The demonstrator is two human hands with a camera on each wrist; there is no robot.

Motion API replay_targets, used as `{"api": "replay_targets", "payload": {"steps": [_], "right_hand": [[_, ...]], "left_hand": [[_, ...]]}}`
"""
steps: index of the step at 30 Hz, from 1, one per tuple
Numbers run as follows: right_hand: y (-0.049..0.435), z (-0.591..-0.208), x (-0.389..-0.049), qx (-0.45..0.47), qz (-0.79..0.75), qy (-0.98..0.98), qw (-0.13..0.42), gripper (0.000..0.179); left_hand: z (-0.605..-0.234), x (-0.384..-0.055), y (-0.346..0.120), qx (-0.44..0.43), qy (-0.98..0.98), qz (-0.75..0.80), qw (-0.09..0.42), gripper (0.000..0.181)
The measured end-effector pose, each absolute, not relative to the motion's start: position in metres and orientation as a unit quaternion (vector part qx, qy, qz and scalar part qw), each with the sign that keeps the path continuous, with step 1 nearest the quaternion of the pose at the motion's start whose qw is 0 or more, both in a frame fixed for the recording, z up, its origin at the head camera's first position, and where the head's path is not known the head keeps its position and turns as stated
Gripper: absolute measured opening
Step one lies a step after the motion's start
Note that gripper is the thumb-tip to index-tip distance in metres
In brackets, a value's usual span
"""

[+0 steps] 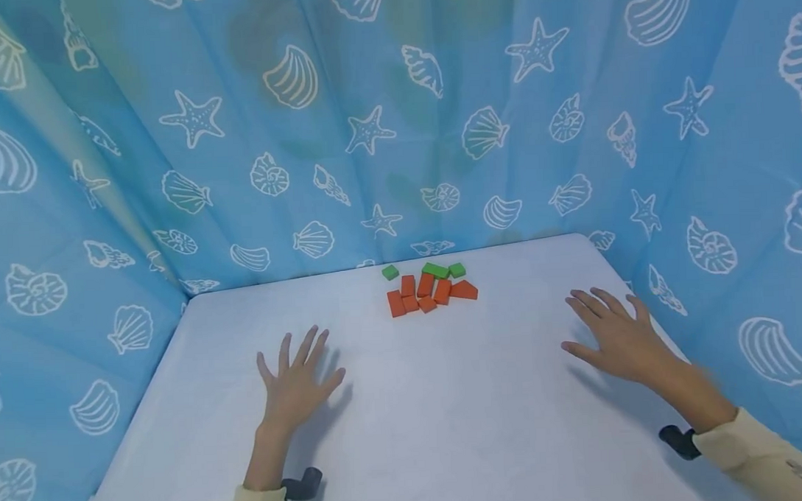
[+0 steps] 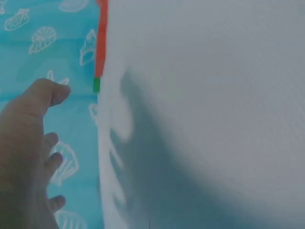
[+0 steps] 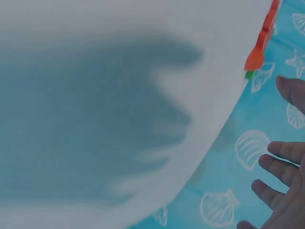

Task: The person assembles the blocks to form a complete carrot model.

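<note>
Both hands hover over the white table with fingers spread and nothing in them. My left hand (image 1: 292,393) is at the left, its shadow falling on the tabletop beside it. Over the right side, my right hand (image 1: 621,338) points its fingers inward and away. Between and beyond them, near the back edge, lies a cluster of orange-red blocks (image 1: 426,283), mostly rectangular or square, with an angled one (image 1: 464,290) at its right end. Green blocks (image 1: 435,271) sit along the back of the cluster, and a small green block (image 1: 390,272) is at its left. Neither hand touches a block.
A white cloth-like surface (image 1: 446,411) covers the table. Blue curtains (image 1: 372,170) with white shells and starfish rise directly behind the back edge and along both sides. A dark wrist-worn device (image 1: 304,484) sits at the left cuff, another (image 1: 679,441) at the right.
</note>
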State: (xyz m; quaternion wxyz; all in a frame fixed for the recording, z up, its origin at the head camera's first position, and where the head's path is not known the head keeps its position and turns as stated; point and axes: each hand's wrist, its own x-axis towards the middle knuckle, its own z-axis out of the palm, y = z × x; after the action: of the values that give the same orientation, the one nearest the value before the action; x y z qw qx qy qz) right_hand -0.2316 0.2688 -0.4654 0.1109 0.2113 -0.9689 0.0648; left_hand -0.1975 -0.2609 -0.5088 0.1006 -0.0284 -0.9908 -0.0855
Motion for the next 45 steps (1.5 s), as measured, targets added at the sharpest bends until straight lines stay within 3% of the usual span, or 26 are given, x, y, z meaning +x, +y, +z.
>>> {"api": "replay_targets", "payload": {"steps": [8,17,30,36,45], "right_hand": [[0.212,-0.468,-0.271,0.218,0.11,-0.962,0.119,0.065],[0.162,-0.475,-0.314,0.198,0.137,-0.968,0.07,0.062],[0.117,-0.491,-0.355,0.211,0.167,-0.963,0.034,0.065],[0.106,-0.501,-0.373,0.218,0.172,-0.96,0.031,0.064],[0.094,-0.5,-0.379,0.226,0.179,-0.957,0.019,0.063]], "left_hand": [[-0.511,-0.265,-0.218,-0.033,-0.969,-0.223,0.096,0.07],[-0.529,-0.319,-0.191,-0.057,-0.964,-0.254,0.05,0.073],[-0.535,-0.34,-0.183,-0.069,-0.959,-0.275,0.026,0.076],[-0.539,-0.347,-0.184,-0.072,-0.962,-0.263,0.024,0.062],[-0.526,-0.318,-0.186,-0.102,-0.937,-0.331,0.037,0.052]]}}
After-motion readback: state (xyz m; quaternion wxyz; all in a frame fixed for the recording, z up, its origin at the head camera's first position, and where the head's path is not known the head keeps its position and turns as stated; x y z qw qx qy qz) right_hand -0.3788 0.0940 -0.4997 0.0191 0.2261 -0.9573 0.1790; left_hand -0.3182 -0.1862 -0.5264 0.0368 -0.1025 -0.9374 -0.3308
